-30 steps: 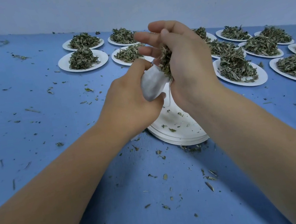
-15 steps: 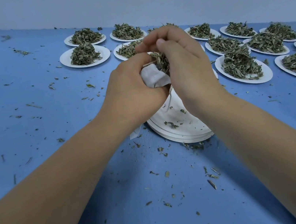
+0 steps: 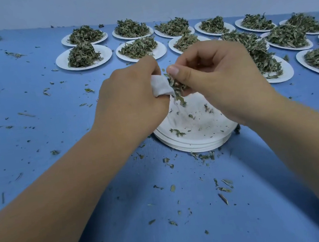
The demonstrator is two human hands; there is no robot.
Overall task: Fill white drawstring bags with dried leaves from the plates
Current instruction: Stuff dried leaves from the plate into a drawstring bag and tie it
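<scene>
My left hand (image 3: 132, 100) grips a small white drawstring bag (image 3: 159, 86), most of it hidden inside the fist. My right hand (image 3: 217, 83) holds a clump of dried leaves (image 3: 176, 86) at the bag's mouth, thumb pressing on them. Some leaves hang and drop below the hands. Both hands hover over a stack of white plates (image 3: 196, 136) whose top plate carries only a few crumbs.
Several white plates heaped with dried leaves stand in two rows at the back, such as one plate (image 3: 84, 57) at the left and another plate (image 3: 275, 70) just right of my right hand. Leaf bits litter the blue tabletop (image 3: 30, 123).
Both hands have come down closer to the plate stack. My right hand has turned from above the bag to beside it, thumb now showing, and leaves are falling.
</scene>
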